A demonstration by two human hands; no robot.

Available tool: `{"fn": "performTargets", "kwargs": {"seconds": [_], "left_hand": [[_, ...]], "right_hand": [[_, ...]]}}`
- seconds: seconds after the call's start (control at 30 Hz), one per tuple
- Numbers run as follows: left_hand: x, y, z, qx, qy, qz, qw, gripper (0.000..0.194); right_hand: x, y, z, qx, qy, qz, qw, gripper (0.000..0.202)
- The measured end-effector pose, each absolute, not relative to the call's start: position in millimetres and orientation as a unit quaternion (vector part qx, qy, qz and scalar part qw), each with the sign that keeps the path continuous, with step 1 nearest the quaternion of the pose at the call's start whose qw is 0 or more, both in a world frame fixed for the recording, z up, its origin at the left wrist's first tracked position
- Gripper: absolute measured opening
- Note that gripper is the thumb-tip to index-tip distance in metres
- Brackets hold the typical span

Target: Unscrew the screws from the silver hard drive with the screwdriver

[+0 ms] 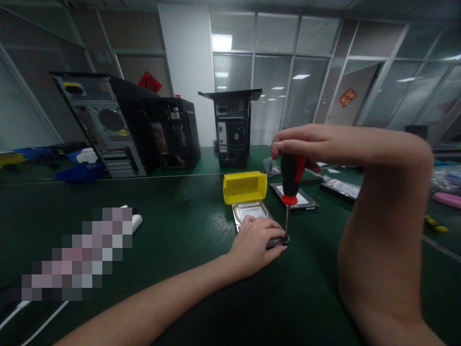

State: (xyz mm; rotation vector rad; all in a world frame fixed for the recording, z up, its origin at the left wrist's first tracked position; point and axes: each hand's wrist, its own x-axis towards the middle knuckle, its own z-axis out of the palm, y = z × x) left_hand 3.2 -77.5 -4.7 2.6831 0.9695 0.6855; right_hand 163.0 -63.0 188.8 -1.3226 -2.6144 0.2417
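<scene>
A silver hard drive (250,209) lies on the green table, partly covered by my left hand (256,242), whose fingers wrap over its near right corner. My right hand (306,144) is closed round the top of a black and red screwdriver (290,180), held upright. The screwdriver's tip meets the drive's near right corner beside my left fingertips; the screw there is too small to make out. Just behind the drive stands a yellow plastic bin (245,188), its opening facing me. Another drive (302,197) lies behind the screwdriver shaft.
Three black computer cases stand at the back, the middle one (176,134) between a larger case (118,125) and a narrower one (233,129). A blue bin (79,173) is at left. Farther right are another drive (340,188) and a yellow-black tool (435,224).
</scene>
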Motion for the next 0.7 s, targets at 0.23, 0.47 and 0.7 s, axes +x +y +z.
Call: {"fn": "performTargets", "kwargs": {"seconds": [0.23,0.47,0.7], "left_hand": [[3.1,-77.2,-5.3,0.907,0.324,0.245,0.109,0.016],[3.6,-76.8,-5.5,0.91,0.331,0.231,0.098,0.017],[3.8,-76.9,-6.2,0.908,0.325,0.243,0.1,0.016]], "right_hand": [[161.6,-66.5,189.1,-0.463,-0.875,0.104,0.096,0.041],[160.2,-69.5,188.9,-0.473,-0.869,0.105,0.096,0.048],[161.3,-70.9,188.6,-0.493,-0.86,0.094,0.098,0.049]]}}
